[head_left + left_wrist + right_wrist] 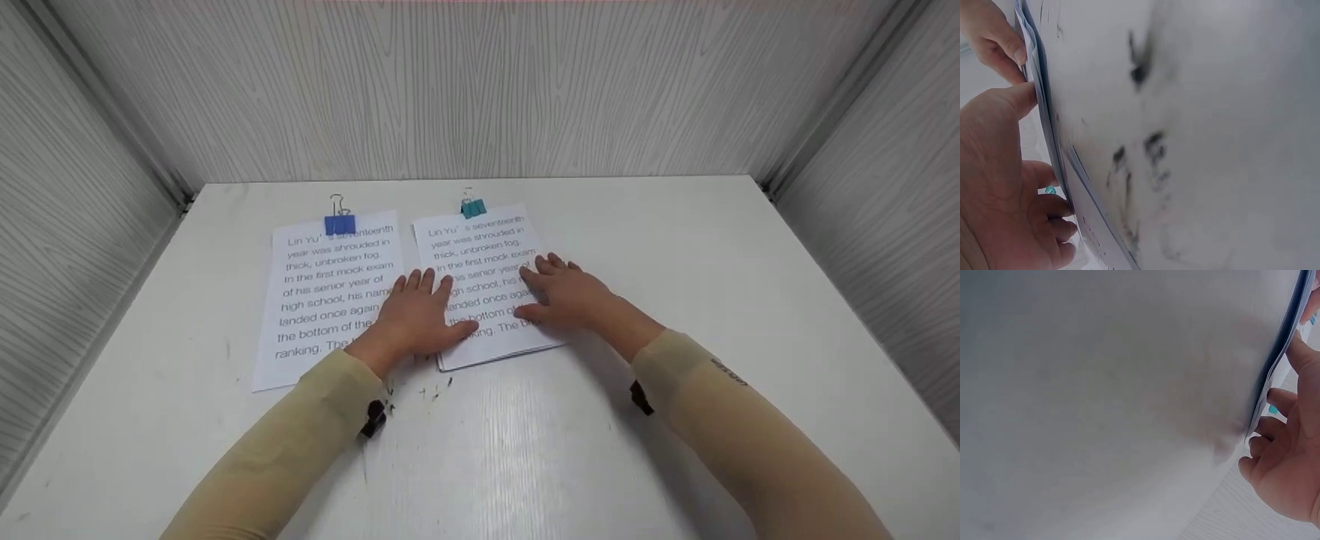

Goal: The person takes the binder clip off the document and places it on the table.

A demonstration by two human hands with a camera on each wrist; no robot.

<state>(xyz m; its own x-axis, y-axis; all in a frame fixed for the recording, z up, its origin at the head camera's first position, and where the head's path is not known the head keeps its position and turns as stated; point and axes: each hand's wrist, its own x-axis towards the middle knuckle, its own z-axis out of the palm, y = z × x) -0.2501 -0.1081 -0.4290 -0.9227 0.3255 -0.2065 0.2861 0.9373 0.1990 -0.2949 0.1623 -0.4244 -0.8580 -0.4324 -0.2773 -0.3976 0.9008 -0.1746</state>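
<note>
A stack of printed sheets (487, 351) lies slightly turned on the table, a teal binder clip (473, 208) at its top edge. My left hand (416, 319) rests across its left edge with fingers spread and the thumb on the lower print. On the opposite edge my right hand (570, 296) lies with its fingertips and thumb on the paper. From the left wrist, the stack's edge (1044, 107) looks slightly parted, with layers showing. In the right wrist view, the fingers of the right hand (1292, 461) touch the paper's edge from above.
To the left lies a second printed stack (268, 371) with a blue binder clip (340, 225), partly covered by my left hand. Dark marks (435, 390) spot the white table (495, 465) below the papers. Wood-grain panels (480, 90) stand at the back and both sides.
</note>
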